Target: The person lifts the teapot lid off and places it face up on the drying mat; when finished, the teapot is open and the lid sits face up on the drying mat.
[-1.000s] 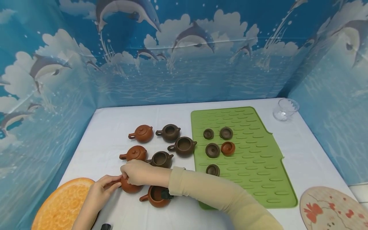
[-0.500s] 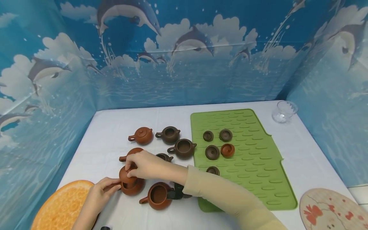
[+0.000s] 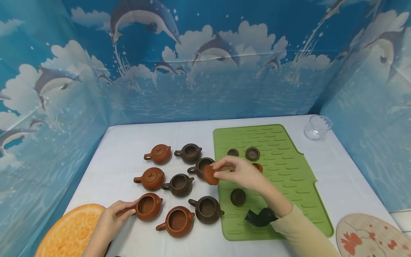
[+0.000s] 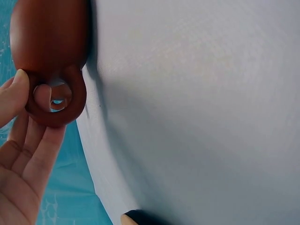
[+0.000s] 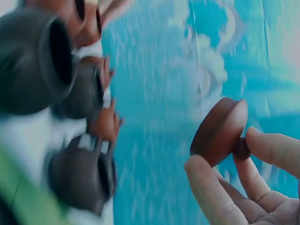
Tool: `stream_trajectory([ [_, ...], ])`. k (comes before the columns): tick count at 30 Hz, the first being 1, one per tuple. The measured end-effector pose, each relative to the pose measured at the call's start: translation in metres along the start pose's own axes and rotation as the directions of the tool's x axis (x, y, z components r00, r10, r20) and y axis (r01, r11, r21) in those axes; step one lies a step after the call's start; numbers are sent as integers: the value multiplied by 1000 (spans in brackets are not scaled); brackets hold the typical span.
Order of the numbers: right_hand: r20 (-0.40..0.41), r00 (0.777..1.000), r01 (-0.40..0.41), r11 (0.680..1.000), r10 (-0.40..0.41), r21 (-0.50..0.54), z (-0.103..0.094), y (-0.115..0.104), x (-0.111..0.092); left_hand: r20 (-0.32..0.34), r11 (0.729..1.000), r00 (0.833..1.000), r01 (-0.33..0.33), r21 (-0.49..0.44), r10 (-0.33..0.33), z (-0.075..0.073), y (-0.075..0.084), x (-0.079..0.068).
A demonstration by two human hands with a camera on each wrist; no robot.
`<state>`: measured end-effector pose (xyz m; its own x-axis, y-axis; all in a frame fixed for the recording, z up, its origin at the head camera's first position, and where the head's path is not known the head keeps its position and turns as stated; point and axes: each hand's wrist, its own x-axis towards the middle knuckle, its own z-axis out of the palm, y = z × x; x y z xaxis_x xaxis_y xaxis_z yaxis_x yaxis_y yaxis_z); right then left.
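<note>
Since earlier frame, brings lid (image 3: 210,175) away from pot (image 3: 149,207), near left edge of mat (image 3: 273,142); pinches lid, tilted, with right hand (image 3: 239,172), nearer to mat; grips handle (image 4: 78,96) of pot with left hand (image 3: 110,216).

The white surface (image 3: 128,139) supports eight teapots (image 3: 160,154) left of centre, a green mat (image 3: 300,192) right of centre and a clear glass bowl (image 3: 316,131) at upper right. Round mats (image 3: 70,232), cropped at lower corners, apparently rest there.

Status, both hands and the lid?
Left hand grips lidless reddish teapot by handle. Right hand holds lid aloft, tilted. Head view: dark teapot partly behind lid.
</note>
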<state>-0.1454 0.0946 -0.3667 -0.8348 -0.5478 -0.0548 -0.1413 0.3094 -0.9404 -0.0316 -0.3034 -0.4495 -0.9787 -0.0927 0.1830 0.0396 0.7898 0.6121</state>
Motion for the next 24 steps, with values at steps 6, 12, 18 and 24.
stream_trajectory([
  [6, -69, 991, -99, 976, 114, 192, -40, 40, -35, 13, 1000, 1000, 13, 8, -13, -2, 1, 1],
  [12, -37, 978, -180, 922, 204, 342, -51, 73, -58, 7, 1000, 1000, 4, 29, -4, -3, 1, 0],
  [18, 22, 977, -197, 860, 212, 470, -56, 97, -71, -22, 999, 999, -37, -16, 37, -1, 2, 0],
  [24, 76, 964, -261, 842, 256, 472, -59, 107, -78, -12, 1000, 1000, -19, 1, 19, -1, 3, 0],
])
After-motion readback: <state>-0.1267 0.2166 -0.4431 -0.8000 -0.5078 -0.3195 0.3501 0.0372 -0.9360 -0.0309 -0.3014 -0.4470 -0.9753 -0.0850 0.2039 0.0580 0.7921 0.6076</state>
